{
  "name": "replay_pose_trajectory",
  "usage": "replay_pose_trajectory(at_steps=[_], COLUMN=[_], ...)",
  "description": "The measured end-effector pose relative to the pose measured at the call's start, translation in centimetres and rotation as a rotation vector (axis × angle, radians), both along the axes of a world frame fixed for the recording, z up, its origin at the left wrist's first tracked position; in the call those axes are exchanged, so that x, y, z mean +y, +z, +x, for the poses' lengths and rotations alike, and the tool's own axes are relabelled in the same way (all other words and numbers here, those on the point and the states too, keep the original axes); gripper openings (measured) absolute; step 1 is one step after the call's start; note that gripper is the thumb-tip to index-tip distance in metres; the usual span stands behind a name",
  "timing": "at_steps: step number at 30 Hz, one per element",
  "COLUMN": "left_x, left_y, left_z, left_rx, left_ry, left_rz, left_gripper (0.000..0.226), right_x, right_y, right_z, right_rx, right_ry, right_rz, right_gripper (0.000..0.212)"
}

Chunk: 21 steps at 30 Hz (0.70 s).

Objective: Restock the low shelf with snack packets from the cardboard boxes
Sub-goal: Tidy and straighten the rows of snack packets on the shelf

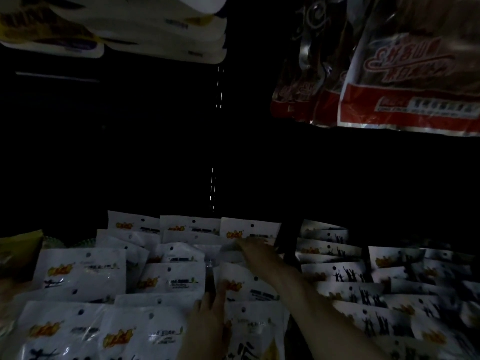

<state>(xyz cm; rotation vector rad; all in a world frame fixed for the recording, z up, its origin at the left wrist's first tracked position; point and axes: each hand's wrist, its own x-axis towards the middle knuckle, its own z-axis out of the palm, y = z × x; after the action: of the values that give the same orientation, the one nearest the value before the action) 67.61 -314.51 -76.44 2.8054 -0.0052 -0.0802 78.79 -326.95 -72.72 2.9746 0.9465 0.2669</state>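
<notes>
- Snack packets (171, 279) already fill the low shelf in upright rows around both hands, so stocking looks well advanced; no cardboard boxes are in view, so what remains is unknown.
- Right hand (255, 246) reaches far back, fingers on the rearmost packet (249, 227); its grip is too dim to tell.
- Left hand (210, 311) rests nearer, fingers straight against a packet (246, 287).

Rows of white packets (83, 276) stand left, silhouette packets (342, 275) right, red bags (405, 81) hanging above right.
</notes>
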Motion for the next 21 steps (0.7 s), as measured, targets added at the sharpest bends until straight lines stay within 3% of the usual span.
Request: replay_pose_trajectory(at_steps=[2, 5, 7, 9, 11, 15, 18, 21], left_x=[-0.4, -1.2, -1.2, -1.1, -1.0, -1.0, -0.8, -0.2], left_y=[0.0, -1.1, -1.4, -1.1, -0.9, -0.7, 0.1, 0.2], left_z=[-0.1, -0.4, -0.1, -0.2, -0.6, -1.2, -2.2, -3.0], left_rx=[-0.067, -0.009, -0.028, -0.028, -0.041, -0.057, -0.062, -0.071], left_ry=[-0.020, -0.057, -0.051, -0.053, -0.072, -0.125, -0.197, -0.259], left_rz=[0.080, 0.118, 0.112, 0.089, 0.118, 0.133, 0.150, 0.140], left_gripper=[0.117, 0.083, 0.081, 0.082, 0.081, 0.078, 0.074, 0.074], right_x=[0.3, -0.2, -1.2, -2.6, -3.6, -4.2, -4.2, -4.8], right_y=[0.2, 1.0, 1.1, 0.9, 0.5, -0.9, -1.7, -2.3], right_z=[-0.4, -0.7, -0.9, -1.6, -2.6, -4.1, -4.7, -5.4], right_rx=[0.038, -0.034, -0.120, -0.119, -0.002, 0.310, 0.252, 0.227], right_ry=[-0.075, -0.234, -0.239, -0.204, -0.181, -0.228, -0.276, -0.287], right_rz=[0.009, 0.194, 0.342, 0.419, 0.371, 0.185, 0.125, 0.104], right_gripper=[0.050, 0.067, 0.065, 0.048, 0.037, 0.065, 0.071, 0.048])
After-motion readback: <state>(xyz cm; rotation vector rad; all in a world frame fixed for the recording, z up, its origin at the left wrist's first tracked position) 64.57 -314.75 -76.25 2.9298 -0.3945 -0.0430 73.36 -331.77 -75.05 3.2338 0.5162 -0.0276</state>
